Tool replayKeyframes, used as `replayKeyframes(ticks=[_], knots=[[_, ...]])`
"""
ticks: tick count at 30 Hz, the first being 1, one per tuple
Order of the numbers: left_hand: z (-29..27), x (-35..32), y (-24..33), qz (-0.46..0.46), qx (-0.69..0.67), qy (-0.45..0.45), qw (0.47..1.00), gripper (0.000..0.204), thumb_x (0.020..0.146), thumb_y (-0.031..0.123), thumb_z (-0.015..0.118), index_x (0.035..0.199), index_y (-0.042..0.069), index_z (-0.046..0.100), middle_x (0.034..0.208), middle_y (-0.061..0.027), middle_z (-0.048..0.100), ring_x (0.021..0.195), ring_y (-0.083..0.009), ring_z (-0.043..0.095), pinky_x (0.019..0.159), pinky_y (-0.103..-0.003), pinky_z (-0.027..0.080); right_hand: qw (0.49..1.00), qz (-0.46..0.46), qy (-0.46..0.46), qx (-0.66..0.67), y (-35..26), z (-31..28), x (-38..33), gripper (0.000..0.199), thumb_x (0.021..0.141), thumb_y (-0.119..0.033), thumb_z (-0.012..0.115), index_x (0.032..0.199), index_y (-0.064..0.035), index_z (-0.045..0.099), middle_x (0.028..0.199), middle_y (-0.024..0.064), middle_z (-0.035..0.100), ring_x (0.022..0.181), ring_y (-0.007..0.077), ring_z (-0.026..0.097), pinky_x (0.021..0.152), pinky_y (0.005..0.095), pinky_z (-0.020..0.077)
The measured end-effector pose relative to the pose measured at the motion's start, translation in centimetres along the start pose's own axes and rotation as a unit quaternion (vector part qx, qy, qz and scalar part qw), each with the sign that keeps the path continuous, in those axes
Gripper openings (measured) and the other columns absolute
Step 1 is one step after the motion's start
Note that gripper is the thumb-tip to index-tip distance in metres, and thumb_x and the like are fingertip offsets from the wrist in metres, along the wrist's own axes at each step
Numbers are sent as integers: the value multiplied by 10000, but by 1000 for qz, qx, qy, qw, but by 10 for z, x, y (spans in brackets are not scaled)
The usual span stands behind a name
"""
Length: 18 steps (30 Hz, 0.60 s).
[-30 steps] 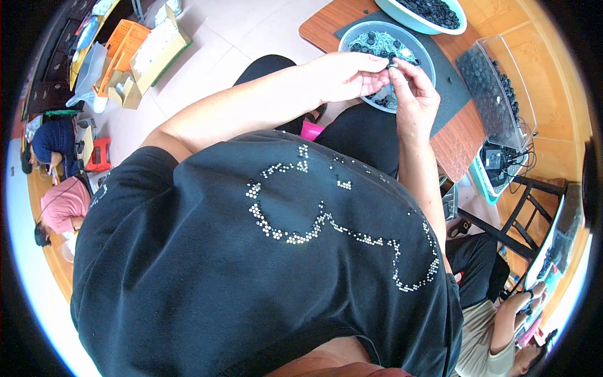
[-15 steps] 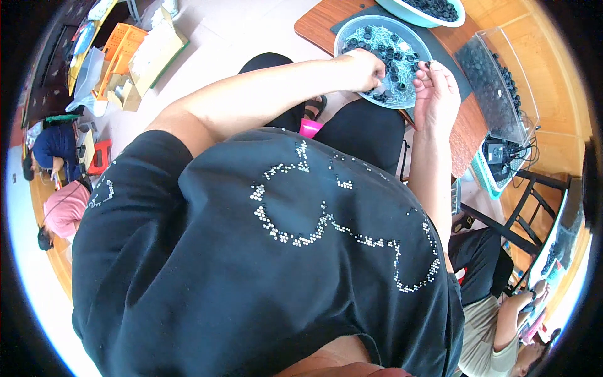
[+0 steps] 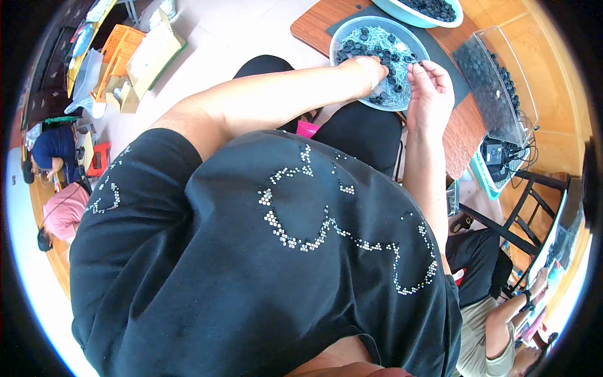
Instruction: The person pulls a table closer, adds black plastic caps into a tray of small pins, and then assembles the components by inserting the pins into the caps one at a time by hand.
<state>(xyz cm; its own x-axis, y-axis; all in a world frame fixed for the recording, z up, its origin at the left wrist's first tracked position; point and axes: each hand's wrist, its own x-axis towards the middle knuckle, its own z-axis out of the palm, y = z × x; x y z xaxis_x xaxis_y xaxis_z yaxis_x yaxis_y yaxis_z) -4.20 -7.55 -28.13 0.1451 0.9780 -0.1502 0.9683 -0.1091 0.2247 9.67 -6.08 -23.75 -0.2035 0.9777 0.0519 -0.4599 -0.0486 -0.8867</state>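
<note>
A clear round bowl [image 3: 352,31] of small black round parts and pale bits stands on a dark mat [image 3: 443,50] on a wooden table [image 3: 317,25]. My left hand [image 3: 369,68] reaches into the bowl, fingers curled down among the black parts [image 3: 358,47]. My right hand [image 3: 430,85] hovers at the bowl's right rim, fingers bent toward the left hand. Whether either hand grips a part is hidden. My black top with shiny studs fills the lower picture.
A pale green bowl [image 3: 433,11] of black parts and a clear rectangular bin [image 3: 496,81] stand further along the table. A seated person [image 3: 496,314] is at lower right, two others [image 3: 53,147] at left. Cardboard boxes and an orange crate [image 3: 119,44] lie on the floor.
Both hands, held together above the bowl a second ago, have parted. The left hand has dropped into the bowl; the right hand has shifted to its right rim.
</note>
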Motion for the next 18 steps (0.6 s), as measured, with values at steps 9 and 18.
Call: replayKeyframes(ticks=[9,18], knots=[[14,6,-21,33,-115,-20,993,139,744,130,627,872,82,599,868,-143,585,901,-317,583,774,-396,464,992,-80,-28,-88,-6,10,-7,204,793,73,592,987,49,532,898,101,581,803,152,605,726,240,494],[-29,-6,-13,-111,-467,-33,877,201,790,97,628,987,57,640,957,-118,620,886,-204,614,747,-311,501,987,-111,-38,-112,-8,12,-12,201,798,72,597,986,44,532,887,85,592,809,130,608,717,221,488]])
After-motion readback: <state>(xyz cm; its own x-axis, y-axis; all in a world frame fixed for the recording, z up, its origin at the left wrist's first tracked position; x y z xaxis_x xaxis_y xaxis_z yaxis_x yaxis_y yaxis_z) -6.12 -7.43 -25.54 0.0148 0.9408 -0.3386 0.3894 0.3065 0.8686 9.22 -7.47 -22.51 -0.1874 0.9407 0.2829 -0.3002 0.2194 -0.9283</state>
